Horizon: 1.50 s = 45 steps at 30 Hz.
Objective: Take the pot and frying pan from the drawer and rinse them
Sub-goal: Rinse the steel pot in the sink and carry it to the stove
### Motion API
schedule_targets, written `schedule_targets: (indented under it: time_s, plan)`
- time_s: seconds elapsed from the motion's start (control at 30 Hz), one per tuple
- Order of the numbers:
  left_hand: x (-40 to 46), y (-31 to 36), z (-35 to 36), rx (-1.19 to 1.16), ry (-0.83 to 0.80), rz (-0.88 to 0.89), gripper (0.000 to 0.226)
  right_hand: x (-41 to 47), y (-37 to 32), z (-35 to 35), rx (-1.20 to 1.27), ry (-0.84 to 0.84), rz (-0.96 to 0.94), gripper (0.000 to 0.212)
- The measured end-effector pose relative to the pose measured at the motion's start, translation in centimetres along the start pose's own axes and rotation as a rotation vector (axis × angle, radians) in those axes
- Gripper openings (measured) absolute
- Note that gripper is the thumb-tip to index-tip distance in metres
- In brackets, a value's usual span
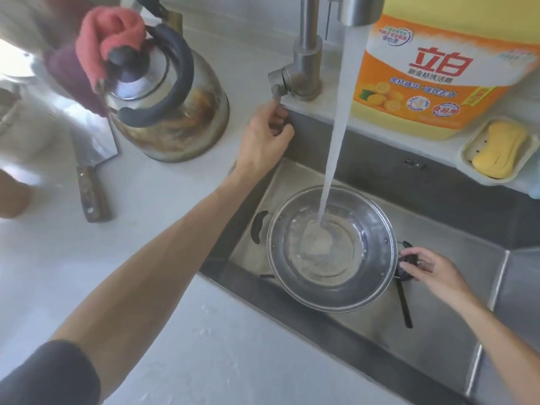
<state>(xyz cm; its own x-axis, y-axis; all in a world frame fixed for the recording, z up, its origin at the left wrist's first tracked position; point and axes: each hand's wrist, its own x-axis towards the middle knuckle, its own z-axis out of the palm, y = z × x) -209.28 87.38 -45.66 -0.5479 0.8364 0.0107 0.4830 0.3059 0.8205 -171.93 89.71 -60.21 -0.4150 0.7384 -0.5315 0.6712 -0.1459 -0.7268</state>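
At centre right of the frame, the pot [331,248] sits in the steel sink [438,331] under running water, mid-rinse. The right hand [429,268] pinches its side handle; the left hand [267,141], loosely curled, touches the tap lever [277,83]. Likely next: tilt, swirl, empty. A kettle [166,97] and knife [90,171] occupy the white counter [146,244], upper left.

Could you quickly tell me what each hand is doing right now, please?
Left hand: fingers on the tap lever.
Right hand: gripping the pot handle.
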Motion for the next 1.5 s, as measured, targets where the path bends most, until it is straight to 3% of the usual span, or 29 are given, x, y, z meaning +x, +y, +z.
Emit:
schedule_targets:
  time_s: [0.07, 0.17, 0.27, 0.5, 0.67, 0.73, 0.8, 0.93, 1.03, 1.1, 1.27, 1.5]
  plan:
    - [0.1, 0.6, 0.5, -0.003, 0.069, 0.039, 0.049, 0.3, 0.2, -0.1, 0.012, -0.01, -0.008, 0.031]
    - [0.5, 1.4, 1.4, -0.144, 0.331, -0.098, 0.033, 0.4, 0.5, 0.0, 0.032, -0.006, -0.001, 0.024]
    - [0.8, 1.4, 1.9, -0.327, 0.418, -0.205, 0.037, 0.3, 0.6, 0.2, 0.035, -0.001, -0.001, 0.024]
    - [1.8, -0.2, 2.2, -0.009, 0.253, 0.03, 0.035, 0.2, 0.1, 0.2, 0.05, 0.02, 0.008, 0.026]
    - [2.1, 0.4, 0.3, 0.188, -0.09, 0.138, 0.062, 0.1, -0.4, 0.3, 0.04, 0.03, 0.014, 0.025]
    - [0.4, -0.8, -0.7, 0.087, -0.134, 0.066, 0.062, 0.0, -0.5, 0.3, 0.05, 0.047, 0.03, 0.022]
    - [-2.4, -3.8, -1.3, 0.16, -0.191, -0.026, 0.051, -0.1, -0.8, 0.3, 0.046, 0.041, 0.034, 0.02]
    - [-7.4, -9.8, -0.4, 0.411, -0.642, -0.276, 0.035, 0.2, -0.6, -0.1, 0.038, -0.011, 0.022, 0.025]
    - [-8.6, -12.6, 0.8, 0.464, -0.761, -0.346, 0.036, 0.5, -0.4, -0.1, 0.039, -0.026, 0.029, 0.026]
    - [-8.9, -13.7, 1.3, 0.523, -0.782, -0.298, 0.036, 0.6, -0.7, -0.1, 0.056, -0.075, 0.036, 0.029]
    - [-9.0, -13.1, 0.8, 0.415, -0.706, -0.266, 0.03, -0.2, -1.8, -1.3, 0.039, -0.112, -0.001, 0.035]
    - [-10.2, -10.0, -3.5, 0.332, -0.501, 0.021, 0.033, -6.0, -3.7, -3.4, -0.068, 0.229, -0.286, 0.026]
